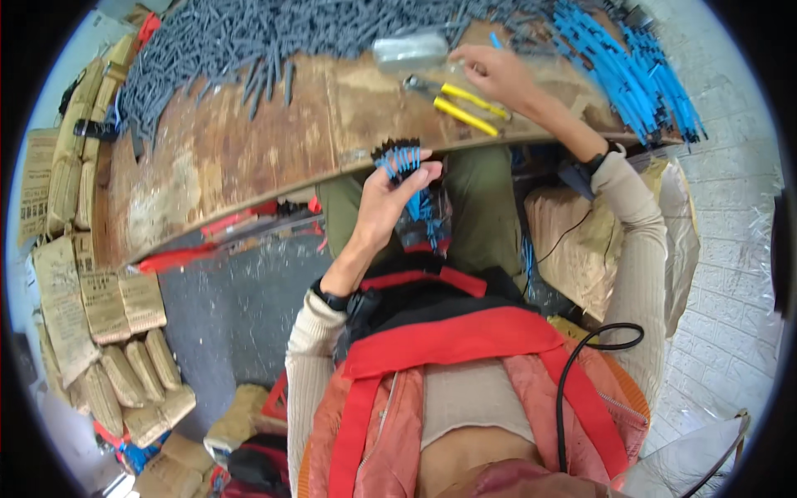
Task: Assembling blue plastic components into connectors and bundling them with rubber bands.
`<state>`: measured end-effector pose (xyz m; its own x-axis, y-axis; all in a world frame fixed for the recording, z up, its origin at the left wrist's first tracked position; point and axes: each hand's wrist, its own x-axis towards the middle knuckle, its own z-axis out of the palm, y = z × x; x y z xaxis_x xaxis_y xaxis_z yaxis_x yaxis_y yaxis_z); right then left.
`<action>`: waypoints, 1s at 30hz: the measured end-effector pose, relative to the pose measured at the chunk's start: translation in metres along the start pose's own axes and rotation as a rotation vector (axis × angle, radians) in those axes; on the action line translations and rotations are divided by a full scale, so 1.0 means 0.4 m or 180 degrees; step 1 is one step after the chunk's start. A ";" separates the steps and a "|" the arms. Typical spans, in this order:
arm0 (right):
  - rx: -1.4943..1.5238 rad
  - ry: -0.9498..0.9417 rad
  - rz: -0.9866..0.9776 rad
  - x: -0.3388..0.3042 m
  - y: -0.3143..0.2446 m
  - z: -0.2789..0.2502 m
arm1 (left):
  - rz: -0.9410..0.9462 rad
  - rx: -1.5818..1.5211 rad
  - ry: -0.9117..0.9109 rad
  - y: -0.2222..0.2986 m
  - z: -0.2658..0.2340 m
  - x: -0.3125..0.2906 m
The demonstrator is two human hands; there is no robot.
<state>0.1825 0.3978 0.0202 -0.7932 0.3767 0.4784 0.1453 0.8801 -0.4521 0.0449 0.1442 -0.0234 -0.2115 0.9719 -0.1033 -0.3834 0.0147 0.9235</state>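
My left hand [388, 199], in front of the table's near edge and above my lap, is closed around a bundle of thin blue sticks with black tips [398, 156]. The tips fan out above the fingers. My right hand [502, 76] is over the table with its fingers curled together; whatever they pinch is too small to make out. Beside those fingertips lies a stack of clear plastic bags [410, 50]. A pair of yellow-handled cutting pliers [458, 104] rests on the wood just below the right hand, jaws toward the left. One short blue piece [496, 40] shows behind that hand.
A large heap of grey sticks [249, 50] covers the far side of the wooden table [199, 166]. Long blue sticks [623, 70] are piled at its right end. Brown paper sacks [133, 373] stand at the left; another paper sack [573, 241] is by my right leg.
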 end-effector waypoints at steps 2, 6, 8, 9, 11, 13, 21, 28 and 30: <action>-0.0023 -0.0061 0.0073 -0.031 -0.095 -0.002 | -0.0195 -0.0039 0.0052 -0.035 0.001 -0.033; 0.0649 -0.0440 0.0310 -0.174 -0.267 0.039 | -0.0618 -0.0237 -0.0025 -0.067 -0.005 -0.097; 0.0694 -0.0439 0.0006 -0.215 -0.300 0.055 | -0.0733 -0.0400 -0.0048 -0.062 -0.001 -0.115; 0.0653 -0.0378 0.0123 -0.228 -0.312 0.062 | -0.0760 -0.0409 -0.0036 -0.065 -0.002 -0.122; 0.0551 -0.0244 0.0344 -0.247 -0.331 0.067 | -0.0749 -0.0428 -0.0072 -0.069 -0.002 -0.129; 0.0512 -0.0354 0.0367 -0.251 -0.359 0.058 | -0.0740 -0.0444 -0.0097 -0.072 -0.001 -0.133; 0.0631 -0.0597 0.0420 -0.255 -0.378 0.050 | -0.0646 -0.0408 -0.0195 -0.073 0.004 -0.136; 0.0882 -0.0508 0.0481 -0.256 -0.372 0.055 | -0.0682 -0.0404 -0.0138 -0.069 0.012 -0.131; 0.0865 -0.0556 0.0504 -0.256 -0.372 0.053 | -0.0692 -0.0388 -0.0136 -0.068 0.012 -0.130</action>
<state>0.2294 0.2221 0.0225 -0.8659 0.4266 0.2611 0.1306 0.6969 -0.7052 0.0708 0.0944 -0.0413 -0.0750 0.9581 -0.2763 -0.5219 0.1984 0.8296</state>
